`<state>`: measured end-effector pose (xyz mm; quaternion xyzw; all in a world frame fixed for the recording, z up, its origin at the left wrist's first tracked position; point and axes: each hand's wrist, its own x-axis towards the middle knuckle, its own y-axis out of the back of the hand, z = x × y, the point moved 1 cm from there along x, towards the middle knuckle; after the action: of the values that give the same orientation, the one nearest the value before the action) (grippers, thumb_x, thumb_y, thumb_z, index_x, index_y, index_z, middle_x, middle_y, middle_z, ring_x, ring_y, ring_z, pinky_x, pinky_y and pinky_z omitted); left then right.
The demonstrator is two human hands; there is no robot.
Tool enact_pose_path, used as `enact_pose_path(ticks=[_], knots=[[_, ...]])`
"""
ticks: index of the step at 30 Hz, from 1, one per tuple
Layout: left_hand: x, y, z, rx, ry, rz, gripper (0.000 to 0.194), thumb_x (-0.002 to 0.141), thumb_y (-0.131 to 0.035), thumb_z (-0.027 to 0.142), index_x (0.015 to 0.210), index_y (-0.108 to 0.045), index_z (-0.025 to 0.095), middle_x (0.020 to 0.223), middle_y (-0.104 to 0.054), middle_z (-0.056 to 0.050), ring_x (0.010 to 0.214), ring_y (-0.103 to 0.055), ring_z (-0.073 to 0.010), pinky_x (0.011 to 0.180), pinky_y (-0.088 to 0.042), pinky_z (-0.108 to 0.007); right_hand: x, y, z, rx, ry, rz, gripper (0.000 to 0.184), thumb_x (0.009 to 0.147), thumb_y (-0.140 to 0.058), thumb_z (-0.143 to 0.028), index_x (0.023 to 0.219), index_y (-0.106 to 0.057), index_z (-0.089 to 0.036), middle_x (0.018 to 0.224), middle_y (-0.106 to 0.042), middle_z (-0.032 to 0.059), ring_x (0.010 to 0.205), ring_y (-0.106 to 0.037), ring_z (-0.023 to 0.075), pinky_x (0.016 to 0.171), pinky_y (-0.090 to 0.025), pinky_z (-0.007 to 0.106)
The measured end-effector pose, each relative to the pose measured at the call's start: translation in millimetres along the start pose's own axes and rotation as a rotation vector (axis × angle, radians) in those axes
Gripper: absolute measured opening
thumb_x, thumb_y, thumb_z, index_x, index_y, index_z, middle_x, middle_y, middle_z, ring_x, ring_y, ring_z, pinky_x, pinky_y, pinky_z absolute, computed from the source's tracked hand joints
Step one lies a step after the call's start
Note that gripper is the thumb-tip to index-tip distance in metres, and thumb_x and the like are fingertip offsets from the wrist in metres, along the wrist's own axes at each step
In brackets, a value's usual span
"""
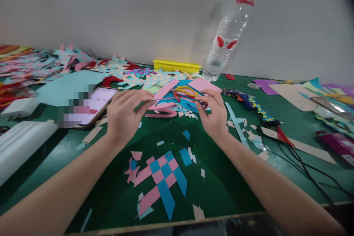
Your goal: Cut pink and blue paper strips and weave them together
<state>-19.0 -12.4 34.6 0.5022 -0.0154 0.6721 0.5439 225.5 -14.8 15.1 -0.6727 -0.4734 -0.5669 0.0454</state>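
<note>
My left hand [123,114] pinches one end of a thin paper strip [175,98], seen almost edge-on. At its other end, the fingers of my right hand [212,114] are closed on the same strip. The strip is stretched between both hands, above a pile of pink and blue paper. A pink folded strip [162,114] lies just below it. Beyond it is something with yellow loops [186,90], partly hidden. Nearer to me, a woven pink-and-blue paper fish [163,171] with a small eye lies flat on the green table [221,199].
A phone [101,99] leans left of my left hand. Behind my right hand, a clear bottle [225,40] tilts against the wall. A yellow tray [177,66] stands at the back. Paper scraps [186,156] surround the fish. Black cables [298,158] run along the right.
</note>
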Motion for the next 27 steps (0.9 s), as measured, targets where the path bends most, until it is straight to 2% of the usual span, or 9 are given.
enact_pose_path(ticks=[4, 8, 16, 20, 27], knots=[[-1.1, -0.8, -5.6, 0.054, -0.09, -0.003, 0.011, 0.086, -0.059, 0.037, 0.082, -0.067, 0.031, 0.098, -0.071, 0.002, 0.098, -0.065, -0.0207, 0.098, -0.042, -0.038, -1.1, 0.1, -2.7, -0.031, 0.054, -0.014, 0.011, 0.091, -0.051, -0.026, 0.096, -0.061, -0.026, 0.113, -0.06, 0.0085, 0.103, -0.06, 0.0237, 0.08, -0.055, 0.04], [-2.4, -0.7, -9.6, 0.105, -0.169, -0.012, 0.009, 0.087, -0.059, 0.035, 0.086, -0.068, 0.033, 0.101, -0.072, 0.002, 0.094, -0.066, -0.0199, 0.099, -0.041, -0.04, -1.5, 0.6, -7.0, -0.025, 0.135, -0.016, 0.011, 0.091, -0.052, -0.022, 0.096, -0.061, -0.026, 0.112, -0.061, 0.0078, 0.107, -0.059, 0.0223, 0.088, -0.053, 0.04], [-4.6, -2.4, -7.6, 0.121, -0.192, -0.037, 0.009, 0.087, -0.06, 0.037, 0.086, -0.069, 0.034, 0.1, -0.072, 0.002, 0.093, -0.066, -0.0201, 0.096, -0.042, -0.04, -2.6, -1.0, -5.9, -0.051, 0.169, -0.069, 0.012, 0.091, -0.053, -0.023, 0.097, -0.062, -0.027, 0.114, -0.061, 0.0073, 0.108, -0.059, 0.0213, 0.089, -0.053, 0.041], [-5.5, -3.8, -8.5, 0.132, -0.257, -0.024, 0.005, 0.086, -0.063, 0.033, 0.087, -0.068, 0.033, 0.099, -0.072, 0.002, 0.09, -0.067, -0.0194, 0.094, -0.043, -0.039, -3.7, -1.5, -5.9, -0.064, 0.232, -0.079, 0.013, 0.091, -0.052, -0.021, 0.099, -0.062, -0.025, 0.114, -0.061, 0.0084, 0.108, -0.059, 0.0206, 0.089, -0.053, 0.039], [-1.6, -7.1, -8.0, 0.158, -0.545, 0.123, 0.006, 0.081, -0.07, 0.022, 0.086, -0.067, 0.025, 0.089, -0.074, 0.001, 0.078, -0.068, -0.0175, 0.082, -0.048, -0.037, -3.0, -1.7, -7.5, -0.12, 0.326, -0.071, 0.011, 0.091, -0.053, -0.018, 0.097, -0.062, -0.021, 0.11, -0.063, 0.0096, 0.103, -0.062, 0.0195, 0.084, -0.054, 0.034]])
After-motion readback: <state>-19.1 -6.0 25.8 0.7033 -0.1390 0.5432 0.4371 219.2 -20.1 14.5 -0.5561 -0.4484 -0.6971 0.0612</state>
